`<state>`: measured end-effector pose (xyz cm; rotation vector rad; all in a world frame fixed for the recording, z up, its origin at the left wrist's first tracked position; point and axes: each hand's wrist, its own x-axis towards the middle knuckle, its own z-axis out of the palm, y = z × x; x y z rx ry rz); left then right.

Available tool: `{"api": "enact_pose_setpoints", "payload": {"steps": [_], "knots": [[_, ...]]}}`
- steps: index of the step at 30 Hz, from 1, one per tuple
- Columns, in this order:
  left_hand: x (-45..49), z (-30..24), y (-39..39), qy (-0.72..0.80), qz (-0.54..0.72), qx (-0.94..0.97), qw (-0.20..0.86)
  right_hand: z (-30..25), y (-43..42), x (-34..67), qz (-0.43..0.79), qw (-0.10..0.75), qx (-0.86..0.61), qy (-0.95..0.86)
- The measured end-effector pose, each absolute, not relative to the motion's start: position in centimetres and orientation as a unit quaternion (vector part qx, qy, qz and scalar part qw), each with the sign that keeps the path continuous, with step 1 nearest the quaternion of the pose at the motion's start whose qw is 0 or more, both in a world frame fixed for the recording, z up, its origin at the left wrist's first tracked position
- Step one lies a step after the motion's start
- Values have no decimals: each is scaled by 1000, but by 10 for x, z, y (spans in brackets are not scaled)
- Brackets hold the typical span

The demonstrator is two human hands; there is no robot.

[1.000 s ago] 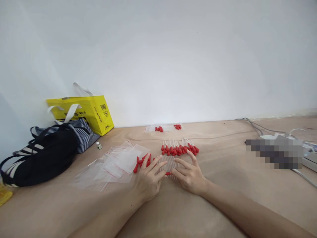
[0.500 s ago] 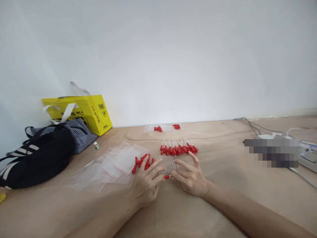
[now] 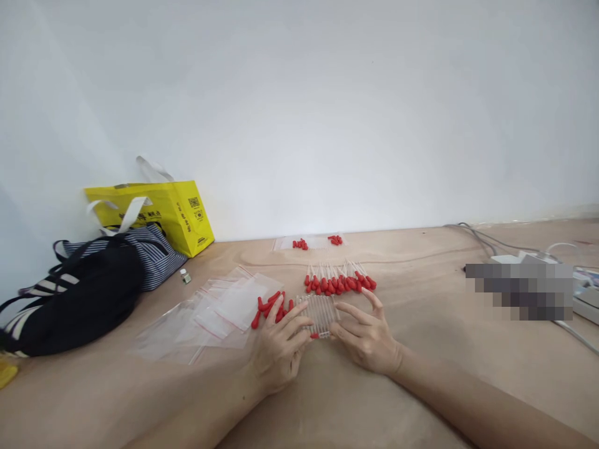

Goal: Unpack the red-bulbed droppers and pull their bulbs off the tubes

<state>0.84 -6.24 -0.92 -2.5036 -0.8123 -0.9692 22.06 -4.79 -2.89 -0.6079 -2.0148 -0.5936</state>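
Note:
My left hand [image 3: 281, 346] is closed at the fingertips on a red rubber bulb [image 3: 314, 335], low over the table. My right hand [image 3: 362, 333] is to its right, with thumb and a finger pinched on what looks like a thin glass tube [image 3: 324, 335] in line with the bulb; part of the tube is hidden by the fingers. Between and beyond the hands lies a row of clear glass tubes [image 3: 321, 312] side by side. Loose red bulbs [image 3: 271, 302] are heaped beside my left fingers. Farther back, droppers with red bulbs [image 3: 339, 284] lie in a row, bulbs towards me.
Clear zip bags [image 3: 210, 315] overlap on the left. At the wall, more bags [image 3: 313, 244] hold red bulbs and tubes. A small bottle [image 3: 185, 276], a black bag [image 3: 88, 299] and a yellow bag [image 3: 196, 227] stand left. Cables [image 3: 477, 236] and a blurred-out item [image 3: 524, 290] are right.
My right hand has shifted slightly right, away from my left hand, and more of the tube beside the bulb shows. My left hand has hardly moved. The view has turned slightly.

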Motion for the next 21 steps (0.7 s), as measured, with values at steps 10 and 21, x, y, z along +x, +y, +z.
{"api": "enact_pose_setpoints", "payload": {"steps": [10, 21], "knots": [[-32, 7, -54, -501, -438, -738, 114, -41, -37, 237, -100, 340, -476, -805], [-61, 16, -41, -714, -236, -656, -63, -53, -26, 221, 1, 378, -474, -795]]}}
